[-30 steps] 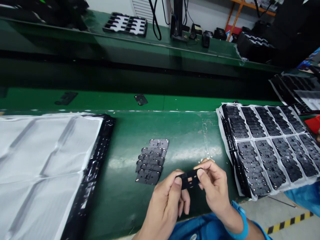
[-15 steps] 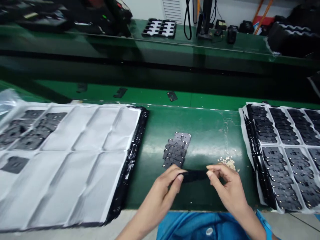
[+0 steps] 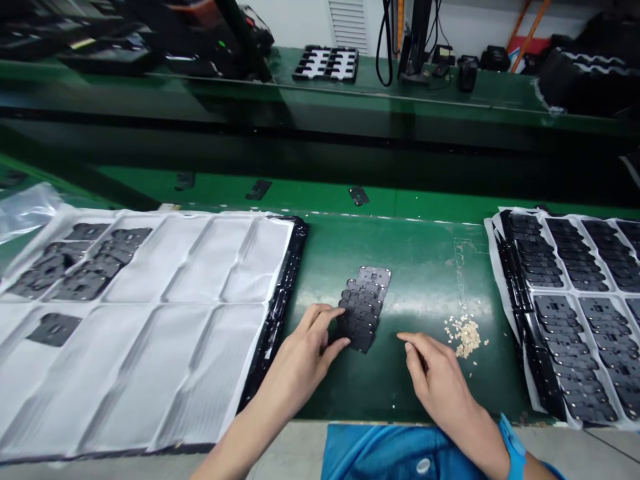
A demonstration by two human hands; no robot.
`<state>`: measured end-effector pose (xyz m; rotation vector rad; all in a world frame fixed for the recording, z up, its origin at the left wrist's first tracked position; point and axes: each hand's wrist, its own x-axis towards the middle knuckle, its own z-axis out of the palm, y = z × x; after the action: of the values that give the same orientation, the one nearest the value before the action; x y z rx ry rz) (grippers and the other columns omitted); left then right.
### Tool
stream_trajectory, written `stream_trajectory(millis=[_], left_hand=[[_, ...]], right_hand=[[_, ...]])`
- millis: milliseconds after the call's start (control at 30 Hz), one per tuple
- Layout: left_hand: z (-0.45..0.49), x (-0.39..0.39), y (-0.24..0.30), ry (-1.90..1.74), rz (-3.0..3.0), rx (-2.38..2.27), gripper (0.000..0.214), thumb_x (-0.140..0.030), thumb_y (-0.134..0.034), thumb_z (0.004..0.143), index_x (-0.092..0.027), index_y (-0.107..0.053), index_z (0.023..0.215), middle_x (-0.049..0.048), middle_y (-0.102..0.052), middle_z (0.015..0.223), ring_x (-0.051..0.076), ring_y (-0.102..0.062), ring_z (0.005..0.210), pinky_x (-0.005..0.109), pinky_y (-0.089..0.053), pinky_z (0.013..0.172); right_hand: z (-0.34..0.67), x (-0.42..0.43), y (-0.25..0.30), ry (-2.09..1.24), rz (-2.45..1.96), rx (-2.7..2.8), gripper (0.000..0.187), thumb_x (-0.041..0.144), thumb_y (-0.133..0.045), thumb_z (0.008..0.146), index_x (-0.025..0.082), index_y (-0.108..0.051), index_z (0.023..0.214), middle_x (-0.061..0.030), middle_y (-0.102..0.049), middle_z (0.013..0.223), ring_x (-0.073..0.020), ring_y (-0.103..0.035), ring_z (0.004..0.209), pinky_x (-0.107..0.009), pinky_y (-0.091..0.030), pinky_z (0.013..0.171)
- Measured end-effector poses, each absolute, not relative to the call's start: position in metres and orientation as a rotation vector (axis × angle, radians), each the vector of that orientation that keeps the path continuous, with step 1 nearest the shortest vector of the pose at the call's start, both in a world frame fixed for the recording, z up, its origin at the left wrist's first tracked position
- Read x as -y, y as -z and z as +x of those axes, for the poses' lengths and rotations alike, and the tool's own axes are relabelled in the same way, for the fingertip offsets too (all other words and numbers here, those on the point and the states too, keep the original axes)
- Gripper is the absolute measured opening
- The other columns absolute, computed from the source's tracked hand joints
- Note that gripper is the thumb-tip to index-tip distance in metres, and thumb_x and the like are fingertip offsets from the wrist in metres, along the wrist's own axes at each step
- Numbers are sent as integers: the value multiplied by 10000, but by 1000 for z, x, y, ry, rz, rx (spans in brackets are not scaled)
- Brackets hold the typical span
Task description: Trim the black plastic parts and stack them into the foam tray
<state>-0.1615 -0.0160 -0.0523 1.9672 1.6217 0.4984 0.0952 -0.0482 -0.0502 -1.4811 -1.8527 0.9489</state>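
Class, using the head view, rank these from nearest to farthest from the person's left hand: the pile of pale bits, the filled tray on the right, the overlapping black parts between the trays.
1. Overlapping black parts: right by the fingertips of the left hand.
2. Pile of pale bits: farther right, near the right hand.
3. Filled tray: farthest, at the right edge.

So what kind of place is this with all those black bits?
Probably a factory workshop. Matching flat black parts lie overlapped on a green workbench, large compartment trays sit either side, and other parts lie spaced along what may be a conveyor belt.
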Motion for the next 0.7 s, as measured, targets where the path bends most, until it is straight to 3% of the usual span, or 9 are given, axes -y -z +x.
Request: stream_trajectory(millis=[167,267,533,700], left_hand=[[-164,20,59,-427,2093,-1654,386,-305,-633,939,-252,-559,1314,77,-626,1245,205,-696,764,381,-634,761],[-163,22,65,-437,2107,-1657,367,-336,-600,959,-245,-554,1312,81,-637,1237,202,-707,738,362,-632,716],[-167,14,74,-554,2181,-1649,470,-587,-476,1001,-215,-582,1267,56,-644,1024,206,-710,655,337,-615,619],[-167,10,70,-615,2296,-1709,544,-668,-423,1007,-222,-603,1261,98,-680,1082,261,-744,720,371,-623,601]], right_hand=[[95,48,55,-912,-1434,1858,334,113,-441,1033,195,-732,1177,-83,-714,1003,-201,-711,765,-311,-539,697],[97,48,55,-860,-1443,1827,296,114,-474,1027,194,-729,1155,-80,-712,1011,-203,-714,798,-305,-539,710],[105,48,47,-772,-1510,1807,216,101,-509,1020,198,-699,991,-42,-706,894,-197,-692,793,-281,-504,721],[121,53,47,-711,-1584,1748,229,120,-486,1021,209,-694,988,-34,-719,847,-203,-696,750,-292,-502,700]])
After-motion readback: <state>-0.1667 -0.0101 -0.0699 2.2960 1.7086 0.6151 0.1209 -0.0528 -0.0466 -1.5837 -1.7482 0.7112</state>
